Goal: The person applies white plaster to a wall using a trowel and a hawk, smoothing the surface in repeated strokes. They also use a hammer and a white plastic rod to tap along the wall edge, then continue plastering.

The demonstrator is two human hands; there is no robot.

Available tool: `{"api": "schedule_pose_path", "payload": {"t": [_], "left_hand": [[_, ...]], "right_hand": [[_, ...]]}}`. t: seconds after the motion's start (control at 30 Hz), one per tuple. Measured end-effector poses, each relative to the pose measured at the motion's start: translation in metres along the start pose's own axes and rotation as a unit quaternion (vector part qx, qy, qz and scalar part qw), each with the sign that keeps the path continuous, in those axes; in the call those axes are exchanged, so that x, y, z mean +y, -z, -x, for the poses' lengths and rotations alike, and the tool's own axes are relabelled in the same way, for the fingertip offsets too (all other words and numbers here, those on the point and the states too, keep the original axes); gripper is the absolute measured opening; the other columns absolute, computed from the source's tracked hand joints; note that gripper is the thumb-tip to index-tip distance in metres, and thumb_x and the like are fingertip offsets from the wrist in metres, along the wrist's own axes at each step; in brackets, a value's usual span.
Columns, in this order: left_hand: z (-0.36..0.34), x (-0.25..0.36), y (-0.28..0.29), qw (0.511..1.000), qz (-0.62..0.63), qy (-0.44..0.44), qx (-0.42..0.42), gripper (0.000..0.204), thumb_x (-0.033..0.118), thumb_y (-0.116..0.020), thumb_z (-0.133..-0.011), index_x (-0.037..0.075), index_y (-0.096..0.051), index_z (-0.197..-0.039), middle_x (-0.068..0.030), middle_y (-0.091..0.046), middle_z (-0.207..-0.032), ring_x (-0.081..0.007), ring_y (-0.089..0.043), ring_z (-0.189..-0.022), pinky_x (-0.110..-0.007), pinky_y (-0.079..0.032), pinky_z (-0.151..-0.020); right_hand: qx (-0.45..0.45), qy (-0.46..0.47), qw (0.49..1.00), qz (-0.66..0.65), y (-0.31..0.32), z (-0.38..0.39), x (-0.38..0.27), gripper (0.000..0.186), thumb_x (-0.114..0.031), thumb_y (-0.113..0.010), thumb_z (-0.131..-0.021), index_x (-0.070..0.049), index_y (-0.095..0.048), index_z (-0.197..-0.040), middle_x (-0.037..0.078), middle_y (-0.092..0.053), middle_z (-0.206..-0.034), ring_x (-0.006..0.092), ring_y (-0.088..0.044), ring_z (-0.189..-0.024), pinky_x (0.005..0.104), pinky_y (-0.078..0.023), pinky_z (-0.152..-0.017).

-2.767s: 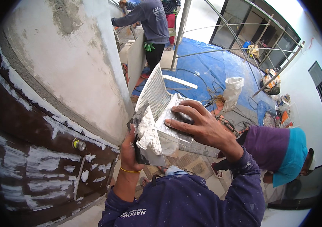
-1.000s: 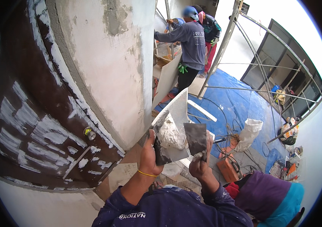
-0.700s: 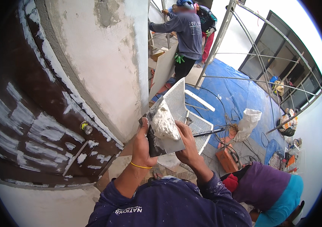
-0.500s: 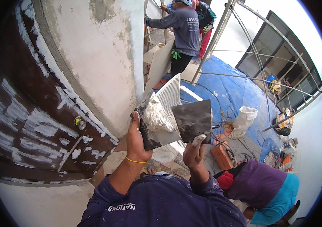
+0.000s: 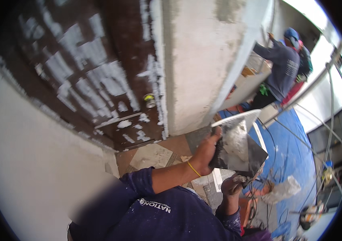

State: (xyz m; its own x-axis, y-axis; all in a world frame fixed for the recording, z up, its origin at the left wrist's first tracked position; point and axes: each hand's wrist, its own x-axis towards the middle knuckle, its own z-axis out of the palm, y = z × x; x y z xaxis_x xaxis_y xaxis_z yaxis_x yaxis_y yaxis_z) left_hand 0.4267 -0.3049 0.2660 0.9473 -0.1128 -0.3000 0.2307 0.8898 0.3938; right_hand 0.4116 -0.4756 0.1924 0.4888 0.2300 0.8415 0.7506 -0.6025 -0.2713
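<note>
My left hand (image 5: 208,150) grips the edge of a dark flat plate (image 5: 219,157) that carries a heap of white putty (image 5: 236,140). Below and to its right, my right hand (image 5: 234,184) is closed on a dark square spreader plate (image 5: 257,156). The spreader overlaps the right side of the putty-loaded plate; whether they touch, I cannot tell. Leftward is a dark brown door (image 5: 132,76) with white putty patches across it. Its round knob (image 5: 150,100) has a yellow-green part.
Just beyond my hands stands a white perforated chair (image 5: 245,115). A person in a grey-blue shirt (image 5: 281,66) works at the far right beside another person. Scaffold poles (image 5: 299,126) cross above a blue tarp (image 5: 295,148). A whitish sack (image 5: 285,189) and cables lie at right.
The view has swung left, bringing the door nearer the middle. The spreader plate has gone from beside the putty-loaded plate to overlapping it. Both hands keep their hold.
</note>
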Motion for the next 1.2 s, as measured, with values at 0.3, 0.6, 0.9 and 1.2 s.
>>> {"api": "schedule_pose_path", "payload": {"t": [0.3, 0.6, 0.9, 1.2], "left_hand": [[0.118, 0.052, 0.087, 0.975, 0.111, -0.148, 0.124, 0.051, 0.050, -0.053, -0.097, 0.008, -0.057, -0.126, -0.0073, -0.067, -0.112, -0.0175, -0.067, -0.097, -0.037, -0.054, -0.085], [0.271, 0.041, 0.154, 0.869, 0.190, -0.398, 0.223, 0.042, 0.036, -0.052, -0.100, 0.005, -0.056, -0.127, -0.0078, -0.065, -0.116, -0.0211, -0.065, -0.101, -0.038, -0.052, -0.091], [0.347, 0.127, 0.181, 0.719, 0.035, -0.564, 0.404, 0.034, 0.034, -0.060, -0.098, 0.005, -0.059, -0.117, -0.0026, -0.064, -0.107, -0.0129, -0.062, -0.099, -0.030, -0.051, -0.086], [0.401, 0.166, 0.234, 0.613, -0.142, -0.586, 0.510, 0.026, 0.030, -0.056, -0.101, 0.005, -0.059, -0.106, 0.0037, -0.059, -0.096, -0.0065, -0.052, -0.089, -0.025, -0.043, -0.080]], "right_hand": [[-0.237, -0.495, 0.465, -0.694, -0.122, -0.009, 0.012, 0.054, -0.035, -0.057, -0.096, -0.006, -0.046, -0.139, 0.016, -0.048, -0.141, 0.0337, -0.050, -0.125, 0.0498, -0.048, -0.096], [-0.480, -0.317, 0.339, -0.745, -0.194, -0.095, -0.103, 0.034, -0.014, -0.057, -0.092, -0.008, -0.061, -0.124, 0.013, -0.059, -0.131, 0.0357, -0.056, -0.119, 0.0541, -0.050, -0.090], [-0.421, 0.546, 0.645, -0.331, -0.151, -0.163, -0.309, 0.069, -0.009, -0.072, -0.062, -0.025, -0.062, -0.129, 0.001, -0.057, -0.120, 0.0232, -0.050, -0.119, 0.0423, -0.047, -0.094], [-0.345, 0.588, 0.652, -0.331, -0.184, -0.142, -0.412, 0.054, -0.017, -0.069, -0.067, -0.030, -0.066, -0.120, -0.004, -0.055, -0.118, 0.0190, -0.051, -0.115, 0.0392, -0.048, -0.090]]}}
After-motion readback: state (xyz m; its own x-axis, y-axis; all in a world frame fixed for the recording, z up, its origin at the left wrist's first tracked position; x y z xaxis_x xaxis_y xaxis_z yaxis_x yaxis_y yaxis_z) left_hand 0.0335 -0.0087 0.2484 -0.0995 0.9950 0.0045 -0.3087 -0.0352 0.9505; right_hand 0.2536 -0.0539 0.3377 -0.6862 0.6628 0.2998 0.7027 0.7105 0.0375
